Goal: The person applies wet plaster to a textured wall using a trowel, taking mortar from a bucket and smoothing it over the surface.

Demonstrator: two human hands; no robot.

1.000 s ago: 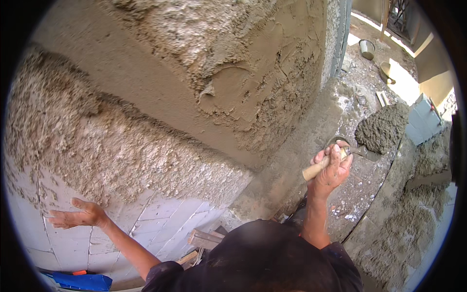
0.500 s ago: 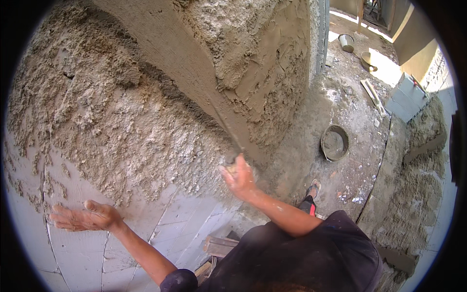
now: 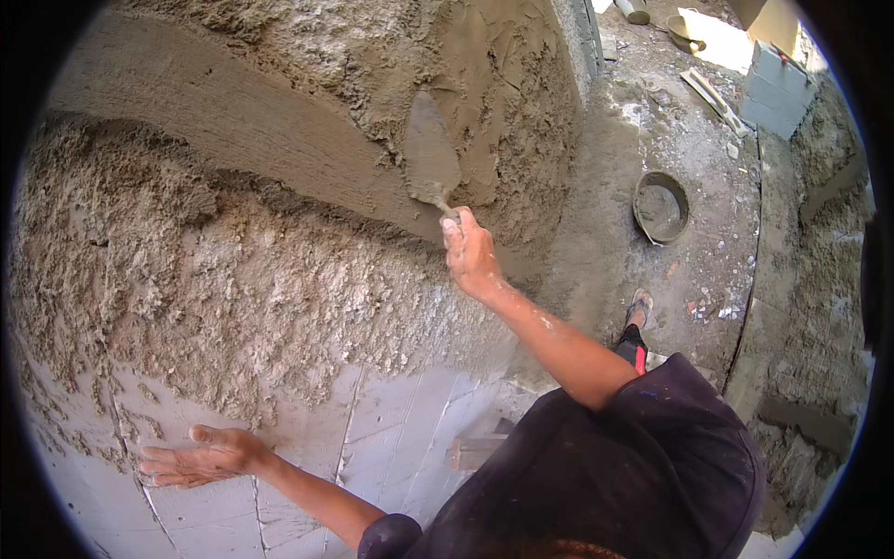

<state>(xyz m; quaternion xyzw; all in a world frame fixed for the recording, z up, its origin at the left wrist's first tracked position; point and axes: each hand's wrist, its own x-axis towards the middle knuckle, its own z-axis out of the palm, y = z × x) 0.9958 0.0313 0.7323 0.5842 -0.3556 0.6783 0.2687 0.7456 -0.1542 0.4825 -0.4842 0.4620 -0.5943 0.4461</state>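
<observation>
My right hand (image 3: 472, 250) is wrapped round the handle of a pointed trowel (image 3: 432, 154). The trowel's broad blade points up and lies against or close over the wet mortar on the wall; which of these, I cannot tell. Beside it runs a smoother mortar band (image 3: 233, 116), slanting from the upper left down to my right hand. Rough, lumpy mortar (image 3: 270, 289) covers the wall below the band. My left hand (image 3: 207, 456) holds nothing, its fingers stretched out near the bare grey blocks (image 3: 400, 419) under the mortar's lower edge.
A round mortar bucket (image 3: 661, 207) stands on the rubble-strewn ground to the right, near my sandalled foot (image 3: 640, 306). Farther back are a light strip of wood (image 3: 715, 101), a grey block (image 3: 778, 90) and another bucket (image 3: 633, 11). More mortar covers the surface at far right.
My right hand has moved up with the trowel, whose blade now shows its broad face instead of a thin edge. My left hand stays outstretched. The whole view has shifted.
</observation>
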